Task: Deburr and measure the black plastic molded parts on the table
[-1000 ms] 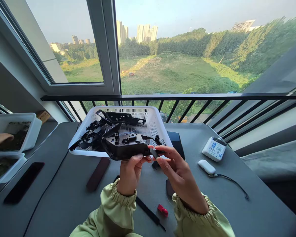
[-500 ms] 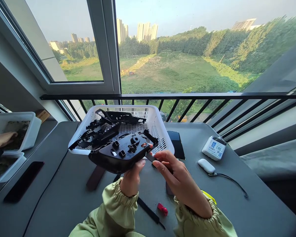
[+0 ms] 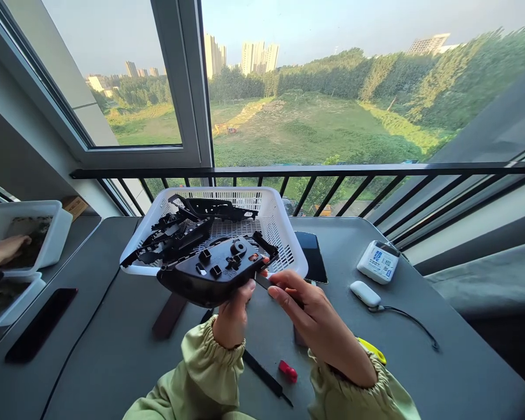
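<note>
My left hand (image 3: 231,318) grips a black moulded plastic part (image 3: 212,272) from below, holding it above the grey table (image 3: 114,344). The part's studded face tilts up toward me. My right hand (image 3: 308,318) pinches a small dark tool (image 3: 262,282) whose tip touches the part's right edge. Behind them stands a white perforated basket (image 3: 284,233) with several more black plastic parts (image 3: 184,224) inside.
On the table lie a small red piece (image 3: 289,371), a black strip (image 3: 266,379), a dark flat bar (image 3: 168,309), a yellow item (image 3: 371,350), a white earbud case (image 3: 364,293) with cable, a white device (image 3: 378,262) and a phone (image 3: 312,256). Another person's hand (image 3: 4,249) reaches into white trays on the left.
The black part has been tipped so its studded face points up toward me and has shifted slightly left. My right hand stayed at its right edge with the tool.
</note>
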The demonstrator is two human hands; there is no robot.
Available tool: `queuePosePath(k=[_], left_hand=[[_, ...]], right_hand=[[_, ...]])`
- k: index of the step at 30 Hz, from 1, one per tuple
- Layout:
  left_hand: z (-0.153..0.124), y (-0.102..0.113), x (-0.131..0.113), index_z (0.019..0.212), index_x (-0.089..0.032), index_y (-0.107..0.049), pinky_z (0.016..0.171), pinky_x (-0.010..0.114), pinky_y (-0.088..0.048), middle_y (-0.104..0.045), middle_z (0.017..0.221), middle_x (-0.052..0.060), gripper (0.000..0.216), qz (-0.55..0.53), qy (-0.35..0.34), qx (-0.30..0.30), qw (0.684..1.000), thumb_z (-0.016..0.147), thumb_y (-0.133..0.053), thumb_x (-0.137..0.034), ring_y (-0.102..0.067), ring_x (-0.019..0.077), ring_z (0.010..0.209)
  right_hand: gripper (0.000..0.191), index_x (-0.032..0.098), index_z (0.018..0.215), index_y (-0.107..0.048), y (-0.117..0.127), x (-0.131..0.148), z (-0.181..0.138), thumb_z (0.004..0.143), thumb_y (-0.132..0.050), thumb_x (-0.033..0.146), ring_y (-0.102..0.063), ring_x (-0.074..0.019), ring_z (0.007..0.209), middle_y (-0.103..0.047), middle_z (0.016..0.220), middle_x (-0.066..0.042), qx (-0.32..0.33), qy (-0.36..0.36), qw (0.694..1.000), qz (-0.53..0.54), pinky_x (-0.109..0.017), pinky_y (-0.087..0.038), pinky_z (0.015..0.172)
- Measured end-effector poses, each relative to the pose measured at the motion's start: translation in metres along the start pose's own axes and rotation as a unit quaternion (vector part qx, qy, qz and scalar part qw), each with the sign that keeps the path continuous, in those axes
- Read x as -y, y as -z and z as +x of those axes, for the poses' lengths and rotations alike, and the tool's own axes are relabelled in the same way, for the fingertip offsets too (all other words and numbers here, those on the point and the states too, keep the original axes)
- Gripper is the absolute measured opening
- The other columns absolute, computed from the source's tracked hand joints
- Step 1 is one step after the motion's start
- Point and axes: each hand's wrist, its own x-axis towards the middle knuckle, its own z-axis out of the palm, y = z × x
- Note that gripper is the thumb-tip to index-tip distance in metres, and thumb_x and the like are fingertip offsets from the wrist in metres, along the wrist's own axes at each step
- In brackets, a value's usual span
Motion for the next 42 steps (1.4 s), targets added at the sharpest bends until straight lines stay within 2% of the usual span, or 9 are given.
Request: queuePosePath(k=[3,6,10,14,22,27,32,38,42], left_hand=[[0.004,-0.006,-0.004,0.087,-0.018,-0.074,0.082,0.038,-0.057,-0.074,0.087,0.006,0.022,-0.040,0.018,0.017,0.999,0.071,-0.066,-0.031,-0.069,0.0229,0.082],[0.007,-0.011,-0.010,0.081,-0.019,-0.073,0.067,0.028,-0.058,-0.074,0.083,0.004,0.015,-0.068,0.012,-0.019,0.997,0.069,-0.069,-0.026,-0.069,0.0189,0.077],[0.008,-0.013,-0.014,0.083,-0.018,-0.071,0.059,0.024,-0.056,-0.073,0.079,0.004,0.017,-0.084,0.011,-0.040,0.996,0.066,-0.070,-0.021,-0.069,0.0175,0.072],[0.009,-0.013,-0.015,0.082,-0.017,-0.070,0.055,0.023,-0.055,-0.072,0.073,0.004,0.018,-0.109,0.035,-0.032,0.993,0.065,-0.066,-0.018,-0.068,0.0170,0.067],[0.007,-0.010,-0.015,0.084,-0.019,-0.070,0.063,0.025,-0.057,-0.070,0.080,0.003,0.023,-0.140,0.051,0.019,0.989,0.062,-0.067,-0.017,-0.066,0.0168,0.076],[0.007,-0.014,-0.014,0.087,-0.020,-0.066,0.059,0.018,-0.053,-0.066,0.077,0.000,0.021,-0.058,0.044,-0.013,0.997,0.068,-0.073,-0.020,-0.062,0.0116,0.071],[0.007,-0.012,-0.008,0.094,-0.021,-0.065,0.063,0.023,-0.055,-0.069,0.085,0.002,0.024,-0.038,0.049,-0.020,0.998,0.071,-0.070,-0.022,-0.066,0.0148,0.077],[0.005,-0.010,-0.004,0.096,-0.021,-0.067,0.074,0.028,-0.057,-0.070,0.093,0.002,0.023,-0.040,0.051,0.017,0.998,0.073,-0.066,-0.022,-0.067,0.0175,0.087],[0.005,-0.006,-0.001,0.093,-0.020,-0.068,0.080,0.032,-0.056,-0.070,0.100,0.005,0.020,-0.012,0.035,0.026,0.999,0.074,-0.064,-0.026,-0.065,0.0214,0.095]], right_hand=[[0.025,0.021,0.088,-0.061,0.001,0.000,0.001,0.092,-0.050,0.043,-0.058,-0.0144,0.063,-0.065,0.073,-0.002,0.005,-0.009,1.000,0.024,-0.024,-0.049,0.059],[0.029,0.021,0.093,-0.060,0.001,0.000,0.001,0.090,-0.052,0.049,-0.055,-0.0127,0.058,-0.060,0.071,-0.001,-0.050,-0.029,0.996,0.074,-0.023,-0.047,0.054],[0.037,0.022,0.107,-0.059,0.000,0.000,0.002,0.088,-0.054,0.053,-0.050,-0.0102,0.053,-0.053,0.069,0.002,-0.109,-0.039,0.986,0.116,-0.020,-0.041,0.046],[0.041,0.021,0.115,-0.060,-0.001,-0.001,0.003,0.088,-0.053,0.052,-0.050,-0.0091,0.052,-0.054,0.074,0.001,-0.097,-0.034,0.987,0.121,-0.019,-0.040,0.045],[0.039,0.021,0.113,-0.064,-0.001,0.000,0.002,0.089,-0.053,0.050,-0.063,-0.0146,0.069,-0.062,0.080,-0.003,-0.089,-0.016,0.992,0.093,-0.023,-0.052,0.055],[0.036,0.020,0.112,-0.065,-0.002,-0.001,0.003,0.091,-0.052,0.046,-0.061,-0.0121,0.059,-0.066,0.080,-0.004,-0.061,-0.006,0.996,0.072,-0.022,-0.051,0.053],[0.030,0.022,0.109,-0.065,-0.004,-0.002,0.006,0.091,-0.052,0.042,-0.068,-0.0171,0.075,-0.071,0.096,-0.007,-0.060,-0.001,0.996,0.066,-0.024,-0.053,0.059],[0.025,0.021,0.102,-0.063,-0.006,-0.005,0.004,0.089,-0.055,0.041,-0.066,-0.0146,0.066,-0.067,0.079,-0.003,-0.126,-0.014,0.991,0.035,-0.023,-0.052,0.057],[0.019,0.023,0.098,-0.062,-0.006,-0.003,0.002,0.090,-0.055,0.038,-0.068,-0.0161,0.071,-0.069,0.082,-0.003,-0.112,0.001,0.994,0.004,-0.023,-0.052,0.059]])
